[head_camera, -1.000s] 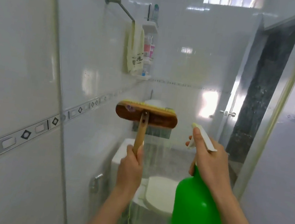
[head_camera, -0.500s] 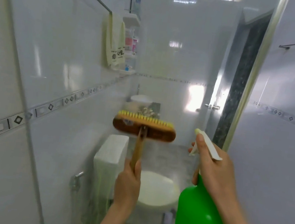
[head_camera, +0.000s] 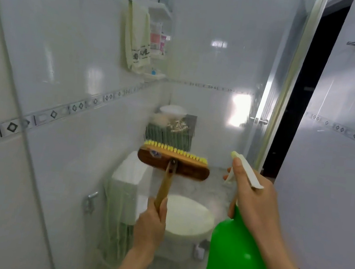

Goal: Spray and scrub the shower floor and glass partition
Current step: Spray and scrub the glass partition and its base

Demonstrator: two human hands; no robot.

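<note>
Lower on the pane since the earlier frames, the brown wooden scrub brush with yellow bristles is now drawn down level with the top of the white toilet cistern seen through the glass.

From the head view, the bristles are set against the clear glass partition, near its middle. The round wooden handle is gripped at its lower end by the left hand, fingers wrapped round it, thumb laid up the shaft, forearm raised from below.

Just to the right, the green plastic spray bottle is held upright, its neck clamped in the right hand, with the index finger laid along the white trigger head, which is pointed at the glass.

The brush is judged stiff and light, best taken low on the shaft for leverage, though a wet handle may slip. The bottle looks bulky and thin-walled, so the neck is the sound hold. The glass is judged slick and breakable, so even pressure is called for.
</note>
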